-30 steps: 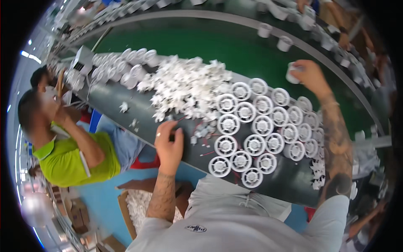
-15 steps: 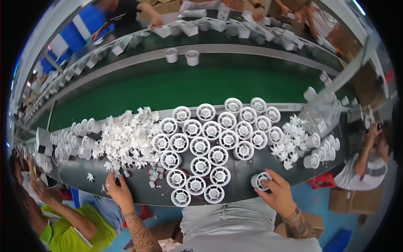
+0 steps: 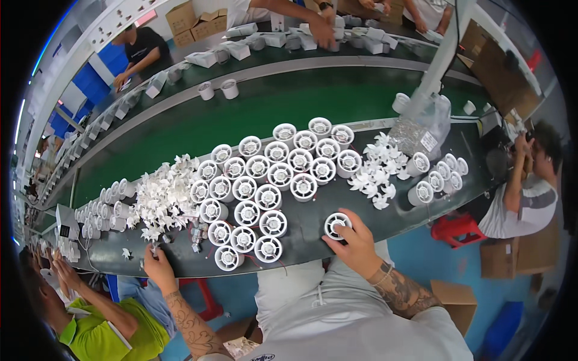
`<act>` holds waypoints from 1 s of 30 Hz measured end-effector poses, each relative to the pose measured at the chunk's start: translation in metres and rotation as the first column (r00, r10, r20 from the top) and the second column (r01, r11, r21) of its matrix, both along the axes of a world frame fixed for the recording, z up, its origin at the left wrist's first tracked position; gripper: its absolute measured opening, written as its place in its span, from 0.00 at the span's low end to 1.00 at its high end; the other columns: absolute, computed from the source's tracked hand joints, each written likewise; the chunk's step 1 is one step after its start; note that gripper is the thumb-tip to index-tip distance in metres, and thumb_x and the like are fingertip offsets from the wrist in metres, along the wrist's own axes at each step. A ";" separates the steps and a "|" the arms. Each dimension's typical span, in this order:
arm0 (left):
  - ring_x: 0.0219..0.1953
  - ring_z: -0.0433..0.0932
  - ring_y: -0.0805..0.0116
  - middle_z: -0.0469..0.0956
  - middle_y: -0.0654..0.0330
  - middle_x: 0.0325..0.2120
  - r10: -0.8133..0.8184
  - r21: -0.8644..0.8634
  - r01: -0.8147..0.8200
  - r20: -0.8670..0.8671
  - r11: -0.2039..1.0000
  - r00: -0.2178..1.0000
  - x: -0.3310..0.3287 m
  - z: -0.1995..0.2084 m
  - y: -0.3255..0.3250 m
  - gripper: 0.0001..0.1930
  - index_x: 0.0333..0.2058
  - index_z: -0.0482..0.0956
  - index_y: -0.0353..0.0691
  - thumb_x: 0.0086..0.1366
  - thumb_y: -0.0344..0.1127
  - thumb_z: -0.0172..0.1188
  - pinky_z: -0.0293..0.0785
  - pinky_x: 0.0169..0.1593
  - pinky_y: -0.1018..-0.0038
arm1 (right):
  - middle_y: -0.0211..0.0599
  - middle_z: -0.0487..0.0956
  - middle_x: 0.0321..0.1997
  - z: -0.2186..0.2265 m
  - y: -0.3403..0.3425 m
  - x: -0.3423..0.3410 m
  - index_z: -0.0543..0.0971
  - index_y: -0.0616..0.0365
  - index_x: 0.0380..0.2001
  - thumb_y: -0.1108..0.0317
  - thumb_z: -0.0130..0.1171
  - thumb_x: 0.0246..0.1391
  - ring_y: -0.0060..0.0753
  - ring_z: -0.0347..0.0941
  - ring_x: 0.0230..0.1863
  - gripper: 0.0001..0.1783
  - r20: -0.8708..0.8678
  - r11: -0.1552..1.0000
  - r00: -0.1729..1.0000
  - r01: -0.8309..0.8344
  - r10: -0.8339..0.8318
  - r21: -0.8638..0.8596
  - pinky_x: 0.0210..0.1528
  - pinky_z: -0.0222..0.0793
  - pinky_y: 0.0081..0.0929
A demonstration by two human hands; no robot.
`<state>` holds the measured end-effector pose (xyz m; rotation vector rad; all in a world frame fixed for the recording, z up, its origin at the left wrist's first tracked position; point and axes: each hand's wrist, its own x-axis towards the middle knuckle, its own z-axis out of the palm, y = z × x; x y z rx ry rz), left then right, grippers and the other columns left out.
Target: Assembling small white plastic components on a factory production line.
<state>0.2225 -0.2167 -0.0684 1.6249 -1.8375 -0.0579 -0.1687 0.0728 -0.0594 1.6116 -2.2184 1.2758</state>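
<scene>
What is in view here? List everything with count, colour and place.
Round housings: several dozen, white, clustered mid-bench.
Single housing: one, white, under the right hand.
Impellers: a heap, white, left of the housings; a smaller pile to the right.
Bag: one, clear, right, by a pole.
Bench: dark, curved.
Belt: green, behind the bench.
Cartons: brown, far side.
Co-workers: several, seated around.
Left hand: at the near edge, pinching a small white piece.
Right hand: gripping the single housing.
</scene>
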 end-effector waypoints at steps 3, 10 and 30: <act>0.26 0.76 0.68 0.79 0.54 0.27 -0.013 0.052 0.023 -0.191 0.998 0.981 0.013 -0.008 0.000 0.12 0.44 0.76 0.32 0.65 0.32 0.58 0.72 0.32 0.72 | 0.49 0.75 0.49 0.002 0.003 0.000 0.78 0.58 0.32 0.67 0.75 0.36 0.47 0.77 0.39 0.18 -0.020 1.000 1.000 -0.008 0.008 -0.012 0.38 0.76 0.34; 0.34 0.72 0.79 0.76 0.64 0.33 -0.157 0.087 0.364 -0.792 0.927 0.590 -0.056 0.045 0.052 0.07 0.41 0.74 0.35 0.67 0.30 0.57 0.70 0.40 0.82 | 0.48 0.76 0.44 0.003 0.006 -0.004 0.78 0.59 0.33 0.69 0.76 0.35 0.47 0.77 0.37 0.20 -0.002 0.999 0.999 -0.035 0.035 -0.021 0.36 0.75 0.33; 0.47 0.73 0.57 0.75 0.56 0.47 -0.883 -0.063 0.971 -0.433 0.230 0.181 -0.237 0.109 0.189 0.12 0.33 0.83 0.37 0.47 0.22 0.67 0.70 0.50 0.64 | 0.38 0.77 0.45 0.074 0.019 0.029 0.72 0.58 0.40 0.60 0.52 0.64 0.28 0.75 0.43 0.11 0.843 0.877 -0.246 0.102 0.479 -0.469 0.44 0.73 0.30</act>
